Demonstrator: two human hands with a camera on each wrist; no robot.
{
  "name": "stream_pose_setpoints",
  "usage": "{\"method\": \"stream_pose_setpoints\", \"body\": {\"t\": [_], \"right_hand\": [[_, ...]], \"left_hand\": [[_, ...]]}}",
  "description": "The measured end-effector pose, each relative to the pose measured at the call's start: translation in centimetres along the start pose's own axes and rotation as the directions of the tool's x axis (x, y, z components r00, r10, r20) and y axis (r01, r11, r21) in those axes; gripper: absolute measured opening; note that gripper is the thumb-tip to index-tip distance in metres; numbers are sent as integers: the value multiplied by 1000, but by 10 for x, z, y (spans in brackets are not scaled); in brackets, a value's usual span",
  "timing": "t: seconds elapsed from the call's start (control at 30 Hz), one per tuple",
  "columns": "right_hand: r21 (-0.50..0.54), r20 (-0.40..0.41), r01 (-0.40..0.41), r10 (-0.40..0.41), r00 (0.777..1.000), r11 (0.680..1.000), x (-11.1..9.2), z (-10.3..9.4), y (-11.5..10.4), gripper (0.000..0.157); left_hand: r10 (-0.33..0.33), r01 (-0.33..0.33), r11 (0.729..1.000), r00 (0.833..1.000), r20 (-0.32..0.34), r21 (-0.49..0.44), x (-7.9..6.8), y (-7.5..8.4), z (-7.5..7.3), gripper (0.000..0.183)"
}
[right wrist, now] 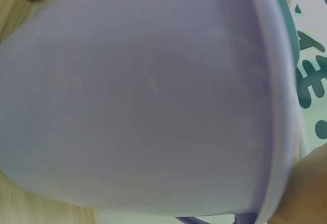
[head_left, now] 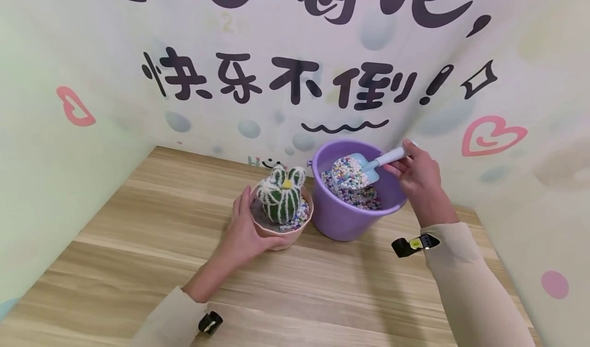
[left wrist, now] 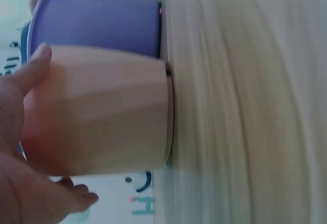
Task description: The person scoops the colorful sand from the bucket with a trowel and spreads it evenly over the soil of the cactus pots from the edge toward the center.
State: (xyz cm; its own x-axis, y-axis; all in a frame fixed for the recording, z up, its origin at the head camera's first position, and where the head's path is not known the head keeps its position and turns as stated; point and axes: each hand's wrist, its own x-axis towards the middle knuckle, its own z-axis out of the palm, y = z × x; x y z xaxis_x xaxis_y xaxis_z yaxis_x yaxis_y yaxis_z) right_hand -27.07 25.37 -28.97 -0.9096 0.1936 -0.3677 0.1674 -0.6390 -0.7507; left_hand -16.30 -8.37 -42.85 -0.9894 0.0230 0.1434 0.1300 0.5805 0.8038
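Observation:
My left hand (head_left: pixel 244 234) grips the side of a peach flowerpot (head_left: pixel 296 238) standing on the table, thumb at the front and fingers round the far left side. A green knitted cactus (head_left: pixel 282 206) with white stripes and a yellow tuft sits in it, with colored pebbles (head_left: pixel 301 215) along the right side of its grey filling. My right hand (head_left: pixel 421 175) holds a small shovel (head_left: pixel 392 156) by its pale handle. The blue scoop, heaped with mixed pebbles (head_left: pixel 349 173), is over the mouth of a purple bucket (head_left: pixel 341 221). More pebbles (head_left: pixel 359 198) lie inside the bucket.
The bucket stands close to the pot's right side on a wood-grain table (head_left: pixel 152 219). Behind them rises a printed backdrop (head_left: pixel 258 29) with large black characters, and side panels (head_left: pixel 548 209) border the table left and right.

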Motion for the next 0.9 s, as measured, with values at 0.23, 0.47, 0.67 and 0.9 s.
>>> {"method": "stream_pose_setpoints", "body": {"t": [0.23,0.47,0.67,0.9], "right_hand": [[56,65,4,-8,998,998,-16,-8,-1,26],[86,94,-24,15,995,996,-33,-15,4,27],[135,85,-40,29,996,990,-47,-22,11,26],[192,103,-67,47,994,979,-57,-31,20,31]], "left_hand": [[38,-35,999,997,67,-41,5,-11,-4,137],[51,-50,998,999,18,-48,2,-11,1,133],[34,-35,999,999,-31,-26,-5,-10,7,133],[6,-7,1000,997,-75,-17,-10,-7,12,133]]}}
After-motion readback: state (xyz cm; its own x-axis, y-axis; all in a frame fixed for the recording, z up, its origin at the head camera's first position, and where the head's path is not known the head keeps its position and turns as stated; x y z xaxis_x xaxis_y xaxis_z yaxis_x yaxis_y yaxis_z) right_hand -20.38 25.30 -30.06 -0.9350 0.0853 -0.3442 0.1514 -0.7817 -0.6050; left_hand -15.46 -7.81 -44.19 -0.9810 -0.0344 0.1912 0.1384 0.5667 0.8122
